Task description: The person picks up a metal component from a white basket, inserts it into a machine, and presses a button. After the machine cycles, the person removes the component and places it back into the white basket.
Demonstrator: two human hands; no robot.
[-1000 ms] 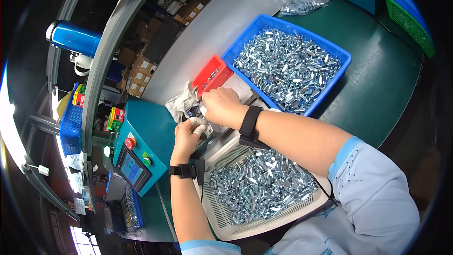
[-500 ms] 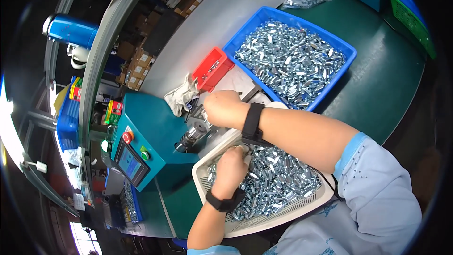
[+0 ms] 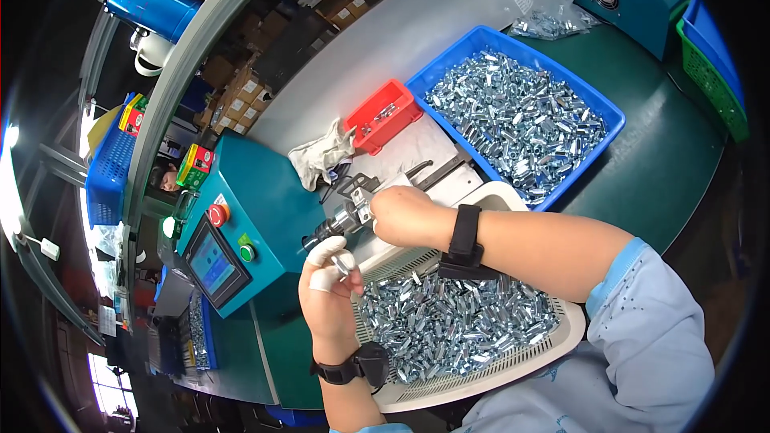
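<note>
My left hand [image 3: 327,302] pinches a part [image 3: 342,265] | right hand [image 3: 407,216] at fixture [image 3: 361,202], can't tell grip | loading, I'd guess; calls for alignment

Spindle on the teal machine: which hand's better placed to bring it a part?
Left hand, probably: its fingers hold a small metal part close to the spindle. The right hand is at the metal fixture, its grip hidden from view.
</note>
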